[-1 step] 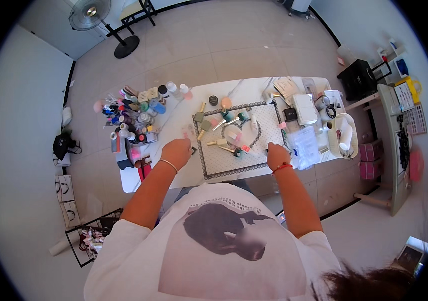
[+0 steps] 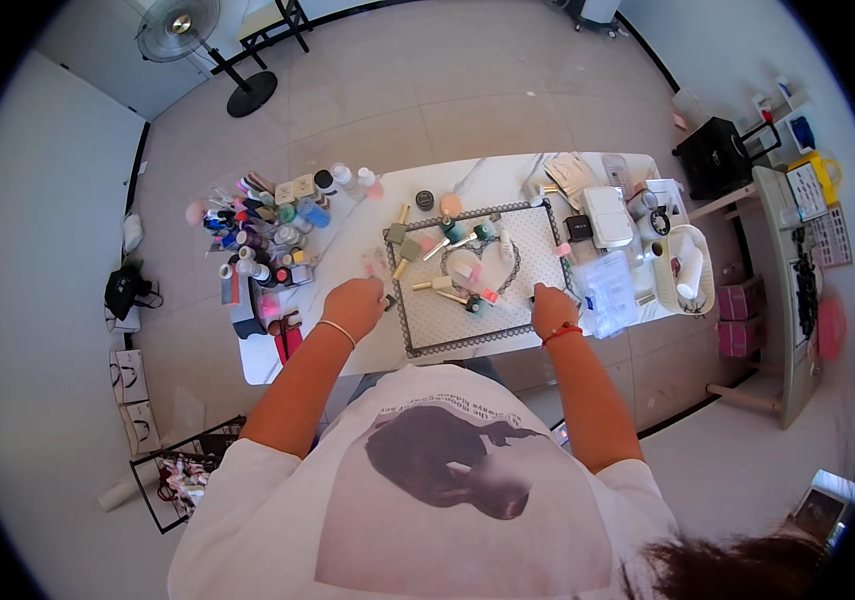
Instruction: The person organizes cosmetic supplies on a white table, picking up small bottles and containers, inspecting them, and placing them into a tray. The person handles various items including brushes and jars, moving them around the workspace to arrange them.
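Observation:
My left hand (image 2: pixel 352 307) is closed at the left edge of a white dotted mat (image 2: pixel 467 330) with a dark lace border. A small dark thing (image 2: pixel 389 301) shows at its fingertips, too small to name. By the mat's right edge my right hand (image 2: pixel 553 312) is also closed, its fingers largely hidden from above. On the mat lie several nail polish bottles, among them an olive-gold one (image 2: pixel 410 250) and a dark green one (image 2: pixel 485 231). A loose cap with its brush (image 2: pixel 437 249) rests beside them. A small pink-red piece (image 2: pixel 489 296) lies near the middle.
Bottles and tools crowd the table's left side, with a red item (image 2: pixel 288 344) near its front edge. To the right are a white case (image 2: pixel 608 217), clear plastic packets (image 2: pixel 607 290) and a cream basket (image 2: pixel 708 291). A floor fan (image 2: pixel 253 93) stands beyond.

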A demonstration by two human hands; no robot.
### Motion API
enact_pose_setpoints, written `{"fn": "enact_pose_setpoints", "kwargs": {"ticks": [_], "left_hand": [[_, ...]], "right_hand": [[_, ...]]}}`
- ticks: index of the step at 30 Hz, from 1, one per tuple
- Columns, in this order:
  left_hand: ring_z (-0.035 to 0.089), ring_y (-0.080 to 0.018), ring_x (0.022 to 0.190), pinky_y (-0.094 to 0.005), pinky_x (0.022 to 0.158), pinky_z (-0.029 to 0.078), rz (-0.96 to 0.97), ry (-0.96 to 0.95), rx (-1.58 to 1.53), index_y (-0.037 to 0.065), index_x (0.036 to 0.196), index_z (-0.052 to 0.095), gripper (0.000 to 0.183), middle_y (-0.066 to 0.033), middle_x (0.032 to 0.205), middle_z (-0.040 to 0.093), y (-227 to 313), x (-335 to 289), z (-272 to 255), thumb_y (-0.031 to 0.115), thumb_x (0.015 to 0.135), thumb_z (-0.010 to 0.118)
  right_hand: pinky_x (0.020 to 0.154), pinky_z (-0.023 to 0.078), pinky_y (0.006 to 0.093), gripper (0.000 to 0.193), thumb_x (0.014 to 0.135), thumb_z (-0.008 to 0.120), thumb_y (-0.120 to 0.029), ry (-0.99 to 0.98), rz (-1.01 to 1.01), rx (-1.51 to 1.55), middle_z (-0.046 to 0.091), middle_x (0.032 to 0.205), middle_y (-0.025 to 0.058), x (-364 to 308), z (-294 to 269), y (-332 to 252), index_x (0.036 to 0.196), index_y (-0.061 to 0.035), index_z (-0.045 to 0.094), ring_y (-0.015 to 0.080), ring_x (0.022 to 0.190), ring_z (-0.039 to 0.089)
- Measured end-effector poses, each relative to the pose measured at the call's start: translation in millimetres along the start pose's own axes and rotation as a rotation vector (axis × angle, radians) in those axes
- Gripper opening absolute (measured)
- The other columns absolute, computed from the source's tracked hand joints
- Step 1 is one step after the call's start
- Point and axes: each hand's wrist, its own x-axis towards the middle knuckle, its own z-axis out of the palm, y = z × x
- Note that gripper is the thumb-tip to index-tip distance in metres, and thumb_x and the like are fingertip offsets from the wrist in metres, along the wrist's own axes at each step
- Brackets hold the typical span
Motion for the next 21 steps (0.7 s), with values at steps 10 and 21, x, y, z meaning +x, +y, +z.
{"fn": "enact_pose_setpoints", "kwargs": {"ticks": [10, 21], "left_hand": [[0.069, -0.0282, 0.085, -0.0425, 0.071, 0.055, 0.343, -0.039, 0.291, 0.014, 0.089, 0.067, 0.007, -0.0059, 0.084, 0.068, 40.8, -6.4, 20.4, 0.011, 0.084, 0.064], [0.066, -0.0323, 0.087, -0.0449, 0.076, 0.052, 0.299, -0.128, -0.121, 0.008, 0.094, 0.069, 0.014, -0.0092, 0.094, 0.070, 30.6, 4.4, 11.7, 0.020, 0.091, 0.063]], "right_hand": [[0.075, 0.056, 0.0484, 0.013, 0.089, 0.055, -0.008, -0.014, 0.059, 0.018, 0.072, 0.094, 0.0162, 0.7, -1.4, -3.7, 0.097, -0.0088, 0.065, 0.0344, 0.092, 0.071], [0.074, 0.056, 0.0490, 0.013, 0.088, 0.055, -0.009, 0.056, 0.084, 0.102, 0.071, 0.093, 0.0183, -5.5, 0.8, -4.7, 0.096, -0.0087, 0.066, 0.0365, 0.089, 0.071]]}}
